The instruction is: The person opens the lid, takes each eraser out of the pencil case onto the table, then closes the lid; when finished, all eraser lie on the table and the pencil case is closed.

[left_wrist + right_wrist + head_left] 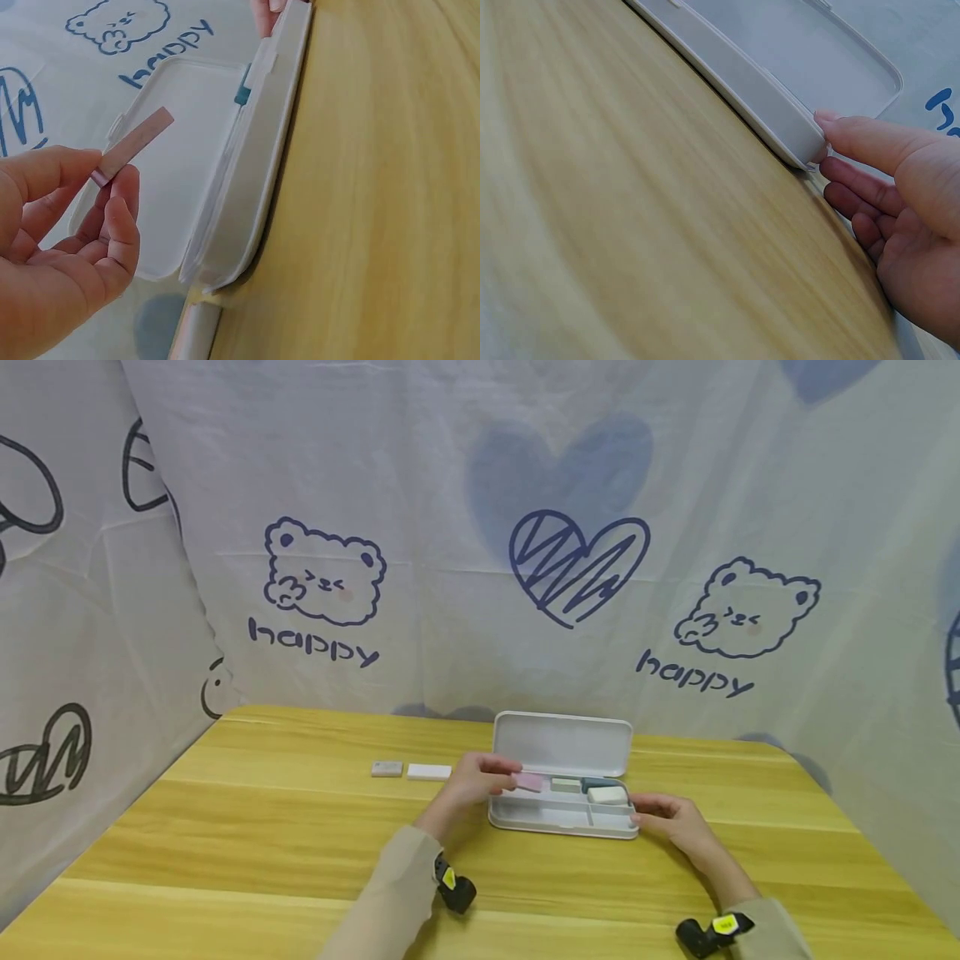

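Observation:
My left hand (474,779) pinches a flat pink eraser (137,144) between thumb and fingers, above the left part of an open white pencil case (536,830). The case's lid (562,743) stands raised at the back. Inside the rear compartment lie a pale green eraser (566,785), a dark blue-green one (595,784) and a white one (607,796). My right hand (678,823) holds the case's right end, its thumb on the rim and its fingers around the corner. In the right wrist view, the hand's thumb (866,141) touches that corner.
A grey eraser (387,768) and a white eraser (429,772) lie side by side on the wooden table (262,843), left of the case. A printed cloth (442,593) hangs behind the table's back edge.

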Motion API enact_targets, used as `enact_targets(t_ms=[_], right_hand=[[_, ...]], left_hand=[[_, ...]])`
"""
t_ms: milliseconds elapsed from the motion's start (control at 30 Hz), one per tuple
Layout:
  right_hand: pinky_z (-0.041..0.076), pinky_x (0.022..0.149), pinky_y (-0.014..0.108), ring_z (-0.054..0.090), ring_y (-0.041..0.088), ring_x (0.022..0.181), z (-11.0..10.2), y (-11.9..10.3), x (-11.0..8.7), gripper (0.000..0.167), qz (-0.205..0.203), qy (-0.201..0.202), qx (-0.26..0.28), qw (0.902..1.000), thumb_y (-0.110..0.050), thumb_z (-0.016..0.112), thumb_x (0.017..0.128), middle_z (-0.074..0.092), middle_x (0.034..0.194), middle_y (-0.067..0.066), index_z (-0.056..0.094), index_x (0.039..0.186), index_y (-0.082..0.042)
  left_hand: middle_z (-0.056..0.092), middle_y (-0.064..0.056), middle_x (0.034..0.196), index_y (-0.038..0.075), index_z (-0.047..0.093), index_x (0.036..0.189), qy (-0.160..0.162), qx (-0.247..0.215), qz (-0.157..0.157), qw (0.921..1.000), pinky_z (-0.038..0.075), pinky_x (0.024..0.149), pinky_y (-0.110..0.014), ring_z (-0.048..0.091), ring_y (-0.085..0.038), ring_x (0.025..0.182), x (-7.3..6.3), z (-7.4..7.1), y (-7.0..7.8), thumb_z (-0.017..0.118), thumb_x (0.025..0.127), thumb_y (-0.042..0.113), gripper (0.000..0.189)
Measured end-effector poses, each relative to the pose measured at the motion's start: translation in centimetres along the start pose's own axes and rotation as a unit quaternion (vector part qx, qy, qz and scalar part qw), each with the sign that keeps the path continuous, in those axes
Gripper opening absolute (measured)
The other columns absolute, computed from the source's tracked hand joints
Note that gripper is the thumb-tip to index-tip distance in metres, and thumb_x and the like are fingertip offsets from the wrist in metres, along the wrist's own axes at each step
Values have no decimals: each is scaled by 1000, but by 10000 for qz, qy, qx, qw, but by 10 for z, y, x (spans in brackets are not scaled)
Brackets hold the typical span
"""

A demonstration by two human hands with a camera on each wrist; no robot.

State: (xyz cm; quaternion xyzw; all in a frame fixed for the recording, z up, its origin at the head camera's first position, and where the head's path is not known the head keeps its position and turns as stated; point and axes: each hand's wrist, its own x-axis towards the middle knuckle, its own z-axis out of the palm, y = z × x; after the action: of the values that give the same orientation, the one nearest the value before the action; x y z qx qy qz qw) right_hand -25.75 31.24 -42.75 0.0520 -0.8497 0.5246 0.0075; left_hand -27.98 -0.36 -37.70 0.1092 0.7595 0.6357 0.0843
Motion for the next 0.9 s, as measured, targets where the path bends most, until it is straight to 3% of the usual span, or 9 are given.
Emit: enact_targets(t_ms=[333, 467, 567, 733, 900], right_hand=[[42, 77, 18, 55, 14, 93, 0, 4, 0, 44, -198, -2, 13, 9998, -15, 68, 79, 58, 108, 22, 55, 113, 10], [42, 77, 18, 55, 11, 92, -1, 5, 0, 44, -246, -18, 11, 9997, -15, 68, 79, 58, 108, 22, 55, 113, 10], [42, 78, 18, 55, 12, 93, -1, 3, 0, 45, -204, -1, -42, 9998, -16, 68, 80, 58, 109, 22, 55, 114, 10], [41, 78, 18, 54, 10, 94, -1, 2, -1, 44, -175, 18, -129, 9998, -17, 67, 80, 58, 109, 21, 55, 114, 9], [41, 79, 19, 54, 14, 97, 0, 0, -1, 45, -89, 1, -175, 9998, -18, 67, 80, 58, 111, 20, 55, 115, 8]], left_hand=[[64, -12, 93, -7, 63, 103, -42, -263, 119, 9996, 48, 72, -32, 57, -12, 74, -1, -23, -1, 63, 78, -1, 26], [64, -16, 95, -11, 60, 106, -60, -478, 92, 9988, 48, 77, -39, 60, -20, 76, 0, -35, -4, 62, 80, -3, 27], [64, -16, 96, -10, 60, 107, 17, -466, 33, 9989, 48, 78, -40, 62, -23, 78, -1, -43, -6, 61, 81, -2, 27], [64, -14, 97, -6, 63, 103, 226, -385, -14, 9990, 47, 77, -37, 59, -16, 77, -3, -57, -8, 62, 79, -3, 24], [65, -13, 95, -5, 63, 103, 423, -456, -82, 9980, 48, 75, -32, 60, -16, 78, -7, -69, -11, 62, 79, -3, 24]])
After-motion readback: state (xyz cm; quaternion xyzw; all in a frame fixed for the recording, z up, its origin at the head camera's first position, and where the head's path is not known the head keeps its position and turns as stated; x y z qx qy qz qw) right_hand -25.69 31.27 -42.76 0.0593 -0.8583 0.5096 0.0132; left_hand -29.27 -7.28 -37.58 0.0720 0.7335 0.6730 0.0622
